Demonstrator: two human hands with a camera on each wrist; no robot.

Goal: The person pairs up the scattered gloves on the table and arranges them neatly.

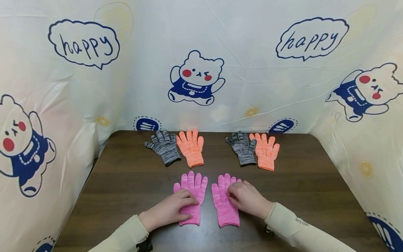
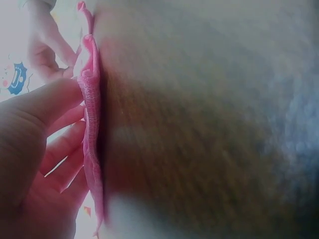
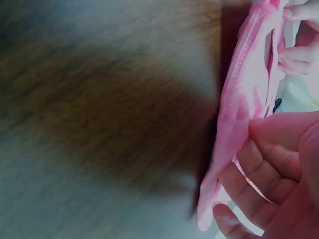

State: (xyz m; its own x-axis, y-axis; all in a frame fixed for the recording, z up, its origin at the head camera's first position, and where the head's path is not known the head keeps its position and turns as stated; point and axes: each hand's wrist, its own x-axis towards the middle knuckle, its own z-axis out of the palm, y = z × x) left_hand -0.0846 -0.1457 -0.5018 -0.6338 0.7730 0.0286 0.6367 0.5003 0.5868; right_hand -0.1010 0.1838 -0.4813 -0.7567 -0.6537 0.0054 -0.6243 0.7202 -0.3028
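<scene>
Two pink knit gloves lie side by side at the front of the table, fingers pointing to the far edge. On the left pink glove (image 1: 196, 190) rests my left hand (image 1: 171, 207), its thumb near the cuff and its fingers spread over the palm. My right hand (image 1: 248, 198) touches the upper palm of the right pink glove (image 1: 227, 213) with bent fingers. The left wrist view shows the thumb and fingertips against the pink fabric (image 2: 91, 114). In the right wrist view, the thumb tip meets the glove (image 3: 239, 109) and the fingers bend beside it, with no fabric visibly gripped.
Farther back lie two pairs: a grey striped glove (image 1: 164, 147) beside an orange glove (image 1: 191, 148), and another grey glove (image 1: 242, 148) overlapping an orange one (image 1: 267, 152). A printed curtain (image 1: 252, 84) surrounds the brown table (image 1: 126, 175) at the back and sides.
</scene>
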